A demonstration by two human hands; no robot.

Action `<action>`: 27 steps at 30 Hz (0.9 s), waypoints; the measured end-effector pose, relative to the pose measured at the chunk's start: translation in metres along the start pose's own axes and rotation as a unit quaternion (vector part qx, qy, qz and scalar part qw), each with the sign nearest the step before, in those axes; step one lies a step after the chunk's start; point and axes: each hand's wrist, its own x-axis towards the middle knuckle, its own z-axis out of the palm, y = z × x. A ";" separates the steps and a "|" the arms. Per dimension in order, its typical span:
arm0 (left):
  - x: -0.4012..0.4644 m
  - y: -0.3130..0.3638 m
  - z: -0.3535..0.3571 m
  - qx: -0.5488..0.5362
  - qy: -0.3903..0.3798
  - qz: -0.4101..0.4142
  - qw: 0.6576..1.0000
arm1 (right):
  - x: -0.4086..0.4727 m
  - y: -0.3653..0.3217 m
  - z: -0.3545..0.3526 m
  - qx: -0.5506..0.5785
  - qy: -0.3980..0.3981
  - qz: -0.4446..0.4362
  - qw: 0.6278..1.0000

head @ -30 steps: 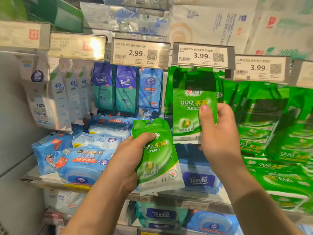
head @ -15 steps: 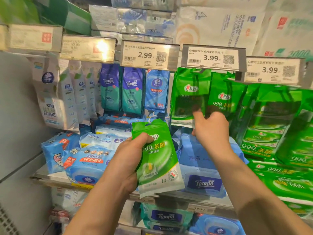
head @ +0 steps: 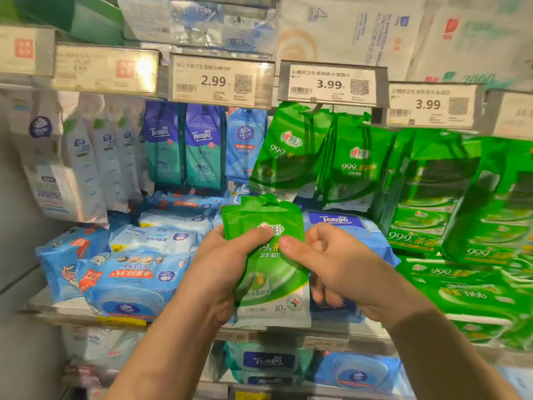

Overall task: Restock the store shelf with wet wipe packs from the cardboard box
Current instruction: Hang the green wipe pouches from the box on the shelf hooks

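Observation:
A green wet wipe pack (head: 268, 272) is held upright in front of the shelf by both hands. My left hand (head: 219, 272) grips its left side with the thumb across the front. My right hand (head: 334, 264) pinches its right edge, thumb on the front and fingers behind. Above, green packs of the same kind hang on pegs: one (head: 288, 151) under the 3.99 price tag (head: 331, 83) and another (head: 357, 166) to its right. The cardboard box is not in view.
Blue and teal Tempo packs (head: 184, 145) hang to the left. Blue wipe packs (head: 129, 284) lie stacked on the shelf (head: 57, 308) below them. Green multi-packs (head: 461, 203) fill the right side. White tissue packs (head: 66, 157) hang at the far left. More blue packs sit on the lower shelf.
My right hand has come down from the hanging green packs, leaving one on the peg, and now pinches the pack in my left hand. That pack has risen slightly.

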 end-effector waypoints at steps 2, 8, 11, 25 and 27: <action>0.000 -0.002 0.008 0.002 -0.007 -0.003 1.000 | -0.003 0.004 -0.002 -0.027 0.003 -0.021 0.999; 0.010 -0.008 0.020 -0.005 0.001 -0.035 0.999 | -0.014 0.022 -0.024 0.013 0.165 -0.053 0.985; 0.013 -0.009 0.022 -0.005 -0.015 -0.022 1.000 | -0.024 0.025 -0.034 0.023 0.262 -0.117 0.958; 0.009 -0.008 0.032 -0.015 -0.049 -0.017 0.999 | -0.010 0.024 -0.062 0.018 0.370 -0.218 0.903; 0.009 -0.008 0.029 -0.018 -0.048 -0.018 0.999 | -0.009 0.030 -0.059 0.027 0.354 -0.206 0.912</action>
